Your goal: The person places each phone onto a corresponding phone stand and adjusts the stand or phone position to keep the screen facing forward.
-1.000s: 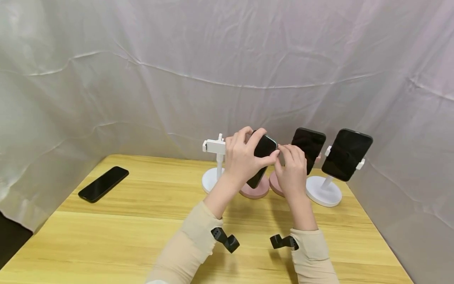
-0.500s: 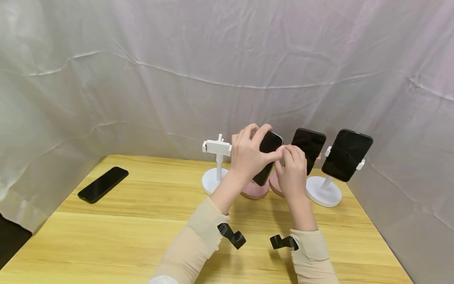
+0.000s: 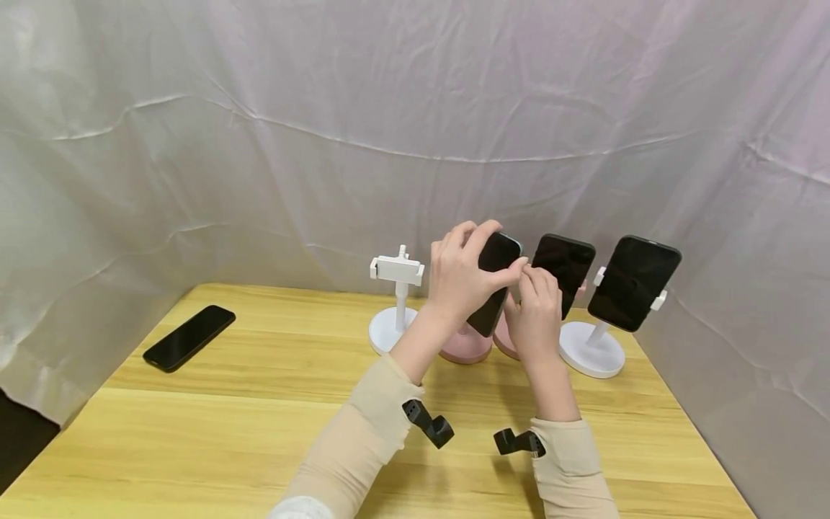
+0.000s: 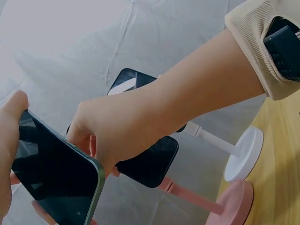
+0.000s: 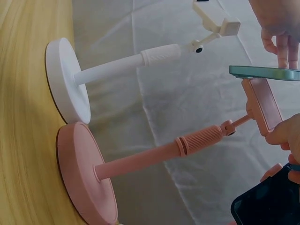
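Note:
My left hand (image 3: 462,277) grips a black phone (image 3: 498,251) with a green edge, fingers over one long side and thumb on the other. In the right wrist view, the phone's edge lies right at one end of the clamp (image 5: 262,101) on a pink phone stand (image 5: 154,161). My right hand (image 3: 537,310) pinches the clamp's other end, its fingertips close to my left thumb in the head view. The pink stand's round base rests on the table, and the phone hides most of its post from the head camera.
To the left stands a white phone stand (image 3: 398,271) with a bare clamp. On the right, one phone (image 3: 565,261) is in a second pink stand and another (image 3: 635,281) in a white stand. A black phone (image 3: 189,337) lies on the wooden table at left. Grey cloth hangs behind.
My left hand has moved right and slightly up with the phone, toward my right hand. The white stand's clamp has come into full view. My right hand has stayed nearly still.

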A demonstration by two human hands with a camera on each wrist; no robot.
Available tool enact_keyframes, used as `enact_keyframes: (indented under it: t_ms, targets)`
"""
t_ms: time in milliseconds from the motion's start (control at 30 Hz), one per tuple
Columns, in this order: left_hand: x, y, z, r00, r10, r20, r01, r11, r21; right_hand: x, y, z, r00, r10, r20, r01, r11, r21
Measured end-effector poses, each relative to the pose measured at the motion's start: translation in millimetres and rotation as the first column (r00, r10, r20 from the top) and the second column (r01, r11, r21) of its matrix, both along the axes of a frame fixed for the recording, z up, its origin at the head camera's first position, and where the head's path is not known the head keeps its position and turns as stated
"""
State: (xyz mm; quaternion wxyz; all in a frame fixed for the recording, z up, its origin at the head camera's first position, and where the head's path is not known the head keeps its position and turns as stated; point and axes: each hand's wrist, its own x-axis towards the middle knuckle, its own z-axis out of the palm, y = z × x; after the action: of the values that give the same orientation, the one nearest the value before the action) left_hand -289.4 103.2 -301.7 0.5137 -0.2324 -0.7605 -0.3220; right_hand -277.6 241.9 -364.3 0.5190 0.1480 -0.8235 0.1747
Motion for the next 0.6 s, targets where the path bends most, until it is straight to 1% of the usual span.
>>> enact_keyframes:
  t_ms: [100,333,600]
  targets:
    - [-1.1,0.3,0.5,1.0,-0.019,0.021,0.018,1.0,0.015,-0.6,1.8,-0.4,1.0,-0.012,0.002,0.012,1.0,0.023]
    - [-1.5,-0.4,3.7,0.997,-0.046,0.069,0.044,0.998,0.037,-3.7,8.2,0.3,1.0,0.019,-0.019,-0.018,0.999,0.049]
    - [-0.6,1.1,7.9,0.986,-0.096,0.136,0.088,0.994,0.063,-4.6,9.4,-1.1,0.999,0.019,-0.044,-0.017,0.999,0.049]
